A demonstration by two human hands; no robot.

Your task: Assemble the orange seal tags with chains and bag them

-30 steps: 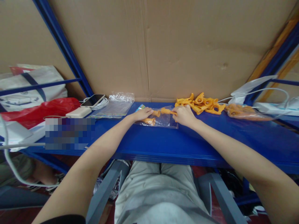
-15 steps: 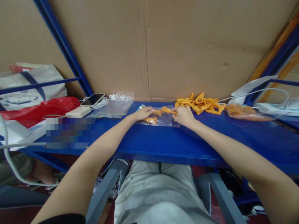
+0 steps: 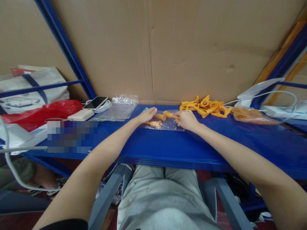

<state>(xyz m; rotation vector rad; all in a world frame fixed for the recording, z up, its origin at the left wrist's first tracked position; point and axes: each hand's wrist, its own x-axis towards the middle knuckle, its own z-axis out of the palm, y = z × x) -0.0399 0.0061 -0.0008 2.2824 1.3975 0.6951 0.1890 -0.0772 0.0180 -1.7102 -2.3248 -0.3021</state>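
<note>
A small clear plastic bag [image 3: 165, 124] lies on the blue shelf [image 3: 168, 147] in front of me, with orange plastic parts [image 3: 155, 123] in it. My left hand [image 3: 147, 115] rests on the bag's left end and pins it down. My right hand [image 3: 185, 119] grips an orange part [image 3: 169, 114] at the bag's right end, the part pointing left over the bag. A loose pile of the same orange parts [image 3: 207, 106] sits just behind and to the right of my right hand.
A stack of clear bags [image 3: 118, 108], a phone [image 3: 95, 102] on a white cable and a white power bank [image 3: 80, 115] lie at left, beside a red bag [image 3: 40, 113]. A filled bag of orange parts [image 3: 249, 115] and white cables [image 3: 271, 95] are at right. Cardboard [image 3: 168, 48] backs the shelf.
My right hand has slid slightly left with the orange part, further over the bag. My left hand has stayed on the bag's left end.
</note>
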